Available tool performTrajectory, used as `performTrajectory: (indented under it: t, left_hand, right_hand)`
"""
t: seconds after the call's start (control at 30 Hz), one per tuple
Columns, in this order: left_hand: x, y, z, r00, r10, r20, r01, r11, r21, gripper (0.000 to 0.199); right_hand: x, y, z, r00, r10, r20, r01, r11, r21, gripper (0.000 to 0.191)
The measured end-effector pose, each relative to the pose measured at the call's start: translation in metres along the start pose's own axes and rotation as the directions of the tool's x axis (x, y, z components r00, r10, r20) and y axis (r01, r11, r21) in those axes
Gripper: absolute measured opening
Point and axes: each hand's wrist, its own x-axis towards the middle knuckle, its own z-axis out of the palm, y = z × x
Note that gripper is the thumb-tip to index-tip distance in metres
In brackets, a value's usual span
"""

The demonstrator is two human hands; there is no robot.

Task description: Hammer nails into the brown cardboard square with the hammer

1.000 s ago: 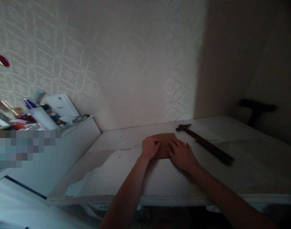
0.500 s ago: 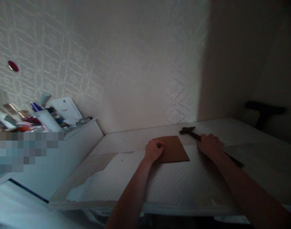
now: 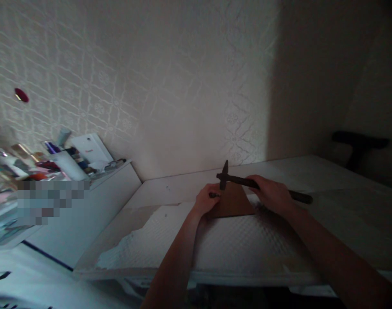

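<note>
Right grip wraps the hammer mid-handle, head jutting leftward of it; likely stiff and head-heavy, steadiest held there. Left grip, curled, contents unclear, rests at the brown board.

A pale worktop bears a white, quilt-textured sheet that runs along its front edge — ragged toward the left end. A flat brown board lies between the front and back edges, its near part over the sheet — roughly midway along the worktop.
</note>
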Motion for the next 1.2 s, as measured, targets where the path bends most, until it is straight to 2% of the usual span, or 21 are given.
performTrajectory:
  t: [0.1, 0.17, 0.47, 1.2]
  left_hand:
    - [0.001, -0.002, 0.000, 0.999, -0.048, 0.005, 0.048, 0.999, -0.009, 0.035]
    - [0.002, -0.003, 0.000, 0.998, -0.059, 0.010, 0.060, 0.998, -0.011, 0.035]
    - [0.001, -0.003, -0.001, 0.998, -0.063, 0.015, 0.063, 0.998, -0.005, 0.030]
    - [0.001, 0.000, -0.002, 0.997, -0.073, 0.034, 0.071, 0.996, 0.054, 0.033]
  right_hand:
    - [0.001, -0.012, 0.001, 0.988, -0.153, -0.013, 0.153, 0.988, 0.007, 0.028]
    - [0.001, -0.017, 0.000, 0.983, -0.184, -0.016, 0.184, 0.983, -0.019, 0.030]
    - [0.000, -0.016, 0.002, 0.986, -0.164, -0.038, 0.160, 0.984, -0.082, 0.032]
    - [-0.001, -0.012, 0.006, 0.982, -0.178, -0.066, 0.179, 0.984, 0.002, 0.035]
